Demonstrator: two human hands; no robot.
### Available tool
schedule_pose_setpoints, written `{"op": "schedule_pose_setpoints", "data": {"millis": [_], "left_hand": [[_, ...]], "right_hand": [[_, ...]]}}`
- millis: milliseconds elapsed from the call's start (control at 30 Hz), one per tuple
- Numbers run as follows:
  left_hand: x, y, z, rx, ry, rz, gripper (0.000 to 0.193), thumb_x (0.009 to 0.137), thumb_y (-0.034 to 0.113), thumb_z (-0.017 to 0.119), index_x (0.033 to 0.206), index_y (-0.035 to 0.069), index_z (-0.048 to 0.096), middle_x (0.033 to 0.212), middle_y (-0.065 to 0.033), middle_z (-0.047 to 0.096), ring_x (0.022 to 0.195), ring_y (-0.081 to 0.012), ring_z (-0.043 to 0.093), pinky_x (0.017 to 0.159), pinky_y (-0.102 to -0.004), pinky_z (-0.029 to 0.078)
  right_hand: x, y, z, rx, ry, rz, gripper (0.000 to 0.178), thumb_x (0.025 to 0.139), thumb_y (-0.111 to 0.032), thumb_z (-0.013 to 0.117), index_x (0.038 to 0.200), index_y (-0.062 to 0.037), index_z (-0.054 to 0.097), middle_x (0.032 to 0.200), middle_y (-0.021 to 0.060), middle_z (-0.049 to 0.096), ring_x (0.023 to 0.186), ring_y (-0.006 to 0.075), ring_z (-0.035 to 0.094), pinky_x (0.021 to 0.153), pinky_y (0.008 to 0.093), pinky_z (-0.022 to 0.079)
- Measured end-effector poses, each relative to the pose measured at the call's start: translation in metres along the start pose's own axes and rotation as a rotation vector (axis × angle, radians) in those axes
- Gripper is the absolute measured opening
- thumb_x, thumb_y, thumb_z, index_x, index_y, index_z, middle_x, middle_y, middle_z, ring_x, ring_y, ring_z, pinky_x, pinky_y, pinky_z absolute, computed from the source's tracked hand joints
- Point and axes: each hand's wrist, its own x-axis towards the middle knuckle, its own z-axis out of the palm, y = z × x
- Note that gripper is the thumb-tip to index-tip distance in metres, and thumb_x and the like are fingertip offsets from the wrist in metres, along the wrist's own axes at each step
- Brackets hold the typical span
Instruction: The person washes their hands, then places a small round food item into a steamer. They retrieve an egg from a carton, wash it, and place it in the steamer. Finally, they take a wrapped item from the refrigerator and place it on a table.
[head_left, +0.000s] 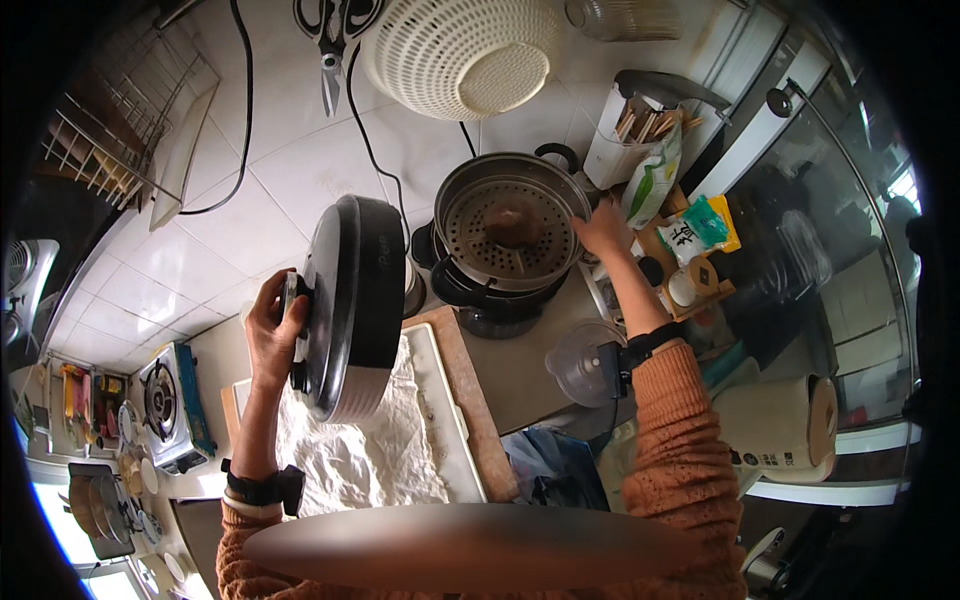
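My left hand (275, 330) grips the handle of a large, dark, domed pot lid (350, 300). The lid is tilted on its edge over a white cloth (350, 445). A round steamer pot (462, 265) with black handles stands uncovered on the counter. Inside it sits a perforated steaming rack (465, 225), and a brown lump (512, 223) lies at its middle. At the pot's right rim is my right hand (602, 232), its fingers curled in. What those fingers hold, if anything, is hidden.
The cloth covers a white tray (440, 375) on a wooden board (475, 400). A cream colander (470, 50) and scissors (330, 60) hang on the tiled wall. Seasoning packets (705, 225), jars (683, 288) and a clear plastic container (580, 365) are at right; a gas stove (165, 405) is at left.
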Motion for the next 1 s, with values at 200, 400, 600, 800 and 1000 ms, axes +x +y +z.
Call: {"op": "schedule_pose_setpoints", "data": {"millis": [200, 400, 600, 800, 1000], "left_hand": [[0.005, -0.027, 0.024, -0.083, 0.134, -0.018, 0.06, 0.085, 0.04, 0.068, 0.125, -0.003, 0.055, 0.103, -0.0097, 0.065, 0.084, -0.0124, 0.058, 0.07, -0.0266, 0.048], [0.005, -0.07, 0.053, -0.379, 0.144, -0.198, 0.042, 0.092, 0.028, 0.06, 0.118, -0.005, 0.059, 0.099, -0.0093, 0.067, 0.083, -0.0148, 0.062, 0.072, -0.0285, 0.052], [0.002, -0.096, 0.065, -0.633, 0.007, -0.398, 0.038, 0.092, 0.025, 0.059, 0.117, -0.004, 0.06, 0.099, -0.0092, 0.067, 0.082, -0.0148, 0.062, 0.072, -0.0286, 0.052], [-0.002, -0.097, 0.07, -0.725, -0.048, -0.46, 0.035, 0.092, 0.022, 0.057, 0.116, -0.004, 0.06, 0.099, -0.009, 0.067, 0.082, -0.0147, 0.063, 0.072, -0.0288, 0.053], [0.002, -0.086, 0.069, -0.754, -0.059, -0.465, 0.032, 0.093, 0.02, 0.056, 0.114, -0.004, 0.061, 0.098, -0.0088, 0.067, 0.082, -0.0146, 0.063, 0.073, -0.0289, 0.053]], "right_hand": [[0.011, 0.03, 0.011, 0.768, -0.283, 0.159, 0.029, 0.083, -0.016, 0.06, 0.097, 0.0095, 0.059, 0.086, 0.0209, 0.064, 0.059, 0.0313, 0.067, 0.041, 0.0322, 0.053], [0.012, 0.087, -0.038, 0.592, -0.313, 0.221, 0.029, 0.083, -0.02, 0.06, 0.098, 0.0043, 0.059, 0.083, 0.0138, 0.063, 0.059, 0.0233, 0.065, 0.047, 0.03, 0.054], [0.006, 0.103, -0.077, 0.559, -0.336, 0.307, 0.027, 0.083, -0.024, 0.061, 0.1, -0.0026, 0.059, 0.084, 0.0083, 0.065, 0.069, 0.0172, 0.062, 0.058, 0.0303, 0.052], [0.016, 0.089, -0.049, 0.532, -0.393, 0.23, 0.033, 0.084, -0.024, 0.062, 0.106, -0.0013, 0.053, 0.091, 0.0093, 0.062, 0.077, 0.0196, 0.062, 0.06, 0.0324, 0.053], [0.01, 0.04, 0.013, 0.604, -0.357, 0.2, 0.042, 0.083, -0.02, 0.063, 0.113, 0.0051, 0.05, 0.109, 0.0155, 0.054, 0.087, 0.0259, 0.06, 0.057, 0.0339, 0.056]]}}
